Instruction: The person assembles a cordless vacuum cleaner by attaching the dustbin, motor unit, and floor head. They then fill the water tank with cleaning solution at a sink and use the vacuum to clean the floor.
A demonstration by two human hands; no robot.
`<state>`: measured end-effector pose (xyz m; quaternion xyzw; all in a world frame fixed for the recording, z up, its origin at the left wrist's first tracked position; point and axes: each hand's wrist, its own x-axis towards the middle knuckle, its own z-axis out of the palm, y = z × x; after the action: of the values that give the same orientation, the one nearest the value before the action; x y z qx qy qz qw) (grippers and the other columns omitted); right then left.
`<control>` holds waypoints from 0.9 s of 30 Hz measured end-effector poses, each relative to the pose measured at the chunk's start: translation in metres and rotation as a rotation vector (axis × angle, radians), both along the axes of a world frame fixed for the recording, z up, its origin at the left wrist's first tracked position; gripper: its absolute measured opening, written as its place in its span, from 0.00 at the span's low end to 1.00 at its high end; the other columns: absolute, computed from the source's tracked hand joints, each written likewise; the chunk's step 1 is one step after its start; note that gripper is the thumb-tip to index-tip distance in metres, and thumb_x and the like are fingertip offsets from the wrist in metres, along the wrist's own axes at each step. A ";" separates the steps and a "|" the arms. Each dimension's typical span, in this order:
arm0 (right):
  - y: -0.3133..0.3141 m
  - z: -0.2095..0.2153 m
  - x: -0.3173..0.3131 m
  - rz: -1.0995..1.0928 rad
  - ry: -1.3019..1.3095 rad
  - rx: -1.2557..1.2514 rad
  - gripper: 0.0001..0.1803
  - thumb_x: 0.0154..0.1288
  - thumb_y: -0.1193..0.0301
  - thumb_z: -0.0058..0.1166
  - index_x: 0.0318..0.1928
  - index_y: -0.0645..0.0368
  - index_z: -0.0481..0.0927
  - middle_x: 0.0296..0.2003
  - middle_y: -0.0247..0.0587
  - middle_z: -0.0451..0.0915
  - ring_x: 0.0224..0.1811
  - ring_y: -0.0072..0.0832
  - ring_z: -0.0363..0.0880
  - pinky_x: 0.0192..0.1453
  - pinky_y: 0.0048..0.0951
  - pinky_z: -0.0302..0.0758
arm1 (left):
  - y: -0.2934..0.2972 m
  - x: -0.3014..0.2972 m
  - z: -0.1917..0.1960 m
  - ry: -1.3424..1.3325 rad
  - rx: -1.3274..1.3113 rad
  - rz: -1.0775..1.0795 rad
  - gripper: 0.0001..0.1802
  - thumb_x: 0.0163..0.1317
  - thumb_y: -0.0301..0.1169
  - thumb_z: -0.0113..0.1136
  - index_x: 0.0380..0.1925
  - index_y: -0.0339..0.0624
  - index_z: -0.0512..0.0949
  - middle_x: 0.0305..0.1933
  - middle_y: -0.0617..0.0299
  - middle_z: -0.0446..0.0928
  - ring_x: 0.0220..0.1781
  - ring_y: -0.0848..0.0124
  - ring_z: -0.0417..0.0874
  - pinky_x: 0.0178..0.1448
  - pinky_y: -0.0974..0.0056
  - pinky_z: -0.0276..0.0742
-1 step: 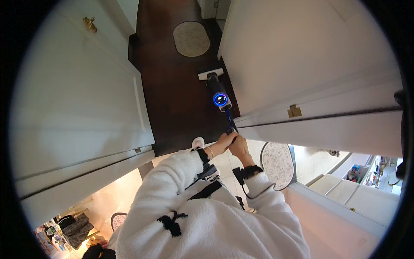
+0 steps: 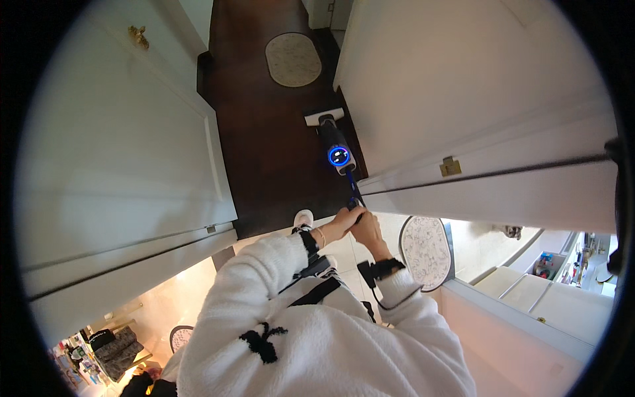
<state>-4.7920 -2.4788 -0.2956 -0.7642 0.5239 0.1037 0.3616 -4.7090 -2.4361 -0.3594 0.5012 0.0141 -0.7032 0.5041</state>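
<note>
Both of my hands are closed one beside the other on the handle (image 2: 355, 200) of a cordless floor cleaner. My left hand (image 2: 335, 227) and my right hand (image 2: 370, 233) meet at its top end, so the grip is partly hidden by fingers. From there a slim blue-lit stick runs away from me to the dark body of the floor cleaner (image 2: 335, 140), which has a round display glowing blue. Its wide white head (image 2: 324, 117) lies on the dark wood floor (image 2: 264, 145), close to the right-hand wall. Black straps circle both my wrists.
A white door (image 2: 132, 132) stands on the left, and a white panel (image 2: 463, 86) on the right. An oval mat (image 2: 294, 59) lies farther up the floor; another patterned mat (image 2: 425, 253) is right of my hands. My slippered foot (image 2: 303, 219) is at the wood's near edge.
The floor cleaner has come very slightly toward me, and my hands have drawn back a little with it. Both hands keep their hold on the handle.
</note>
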 end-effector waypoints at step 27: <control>0.011 0.064 -0.069 -0.055 -0.122 0.324 0.13 0.56 0.73 0.63 0.33 0.74 0.79 0.20 0.48 0.81 0.18 0.31 0.82 0.20 0.31 0.75 | 0.026 -0.054 0.048 0.220 -0.082 -0.140 0.20 0.66 0.41 0.59 0.44 0.31 0.78 0.42 0.53 0.81 0.43 0.63 0.84 0.44 0.61 0.81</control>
<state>-4.8608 -2.4676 -0.2319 -0.6862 0.4982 0.1302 0.5138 -4.7632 -2.4101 -0.3118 0.3999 0.0054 -0.7874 0.4691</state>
